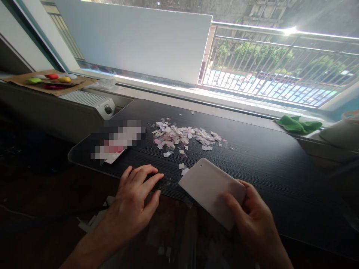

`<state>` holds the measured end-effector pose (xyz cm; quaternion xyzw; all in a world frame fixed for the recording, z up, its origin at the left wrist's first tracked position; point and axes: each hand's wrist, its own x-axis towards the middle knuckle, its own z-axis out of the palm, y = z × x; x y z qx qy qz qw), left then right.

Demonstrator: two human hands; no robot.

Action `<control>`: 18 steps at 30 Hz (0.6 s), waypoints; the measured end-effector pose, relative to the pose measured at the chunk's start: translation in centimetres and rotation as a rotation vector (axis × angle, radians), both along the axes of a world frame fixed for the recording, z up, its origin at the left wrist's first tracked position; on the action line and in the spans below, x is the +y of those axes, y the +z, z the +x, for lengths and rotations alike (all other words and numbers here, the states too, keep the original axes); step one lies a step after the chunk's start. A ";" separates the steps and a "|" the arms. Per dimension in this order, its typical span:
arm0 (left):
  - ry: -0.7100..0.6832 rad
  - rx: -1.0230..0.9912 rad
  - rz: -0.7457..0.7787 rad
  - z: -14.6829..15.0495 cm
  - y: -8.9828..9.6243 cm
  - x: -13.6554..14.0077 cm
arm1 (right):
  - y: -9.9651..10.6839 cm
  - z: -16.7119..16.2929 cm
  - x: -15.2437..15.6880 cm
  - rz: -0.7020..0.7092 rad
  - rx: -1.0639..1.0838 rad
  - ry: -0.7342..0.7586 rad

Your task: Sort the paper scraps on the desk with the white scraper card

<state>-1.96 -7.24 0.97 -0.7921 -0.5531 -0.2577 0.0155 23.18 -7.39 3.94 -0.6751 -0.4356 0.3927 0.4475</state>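
My right hand (252, 215) grips a flat white plastic scraper (210, 186) with rounded corners and a small hole near one corner. The scraper is tilted over the near part of the table, by a few loose scraps. My left hand (136, 198) is at the table's near edge, fingers spread and slightly curled, beside some small clear bits. I cannot tell whether its fingertips touch them. Farther back lies a heap of small cut paper pieces (174, 134), white and pinkish, on the dark wood-grain table (252, 160).
A pixelated white and red card-like thing (120, 144) lies on the left. Beyond the table are a white radiator (86, 101), cardboard (17, 79) with coloured objects, and a green cloth (298, 125) on the sill. Below the near edge, paper scraps (97, 218) show in shadow.
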 end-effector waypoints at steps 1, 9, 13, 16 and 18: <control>0.001 0.002 -0.002 0.0 0.0 0.0 | 0.2 -0.2 -0.2 -0.022 0.028 0.029; 0.000 0.012 -0.009 0.1 0.2 -0.1 | 1.1 1.7 -1.1 -0.084 -0.043 -0.094; 0.002 0.011 -0.005 0.2 0.2 -0.1 | 0.3 0.9 -2.0 -0.098 -0.035 -0.025; 0.001 0.015 0.005 0.0 0.3 -0.2 | 0.3 0.3 -2.4 -0.086 -0.032 0.021; -0.003 0.013 0.021 0.0 0.4 -0.2 | 0.8 0.5 -1.9 -0.035 -0.077 -0.022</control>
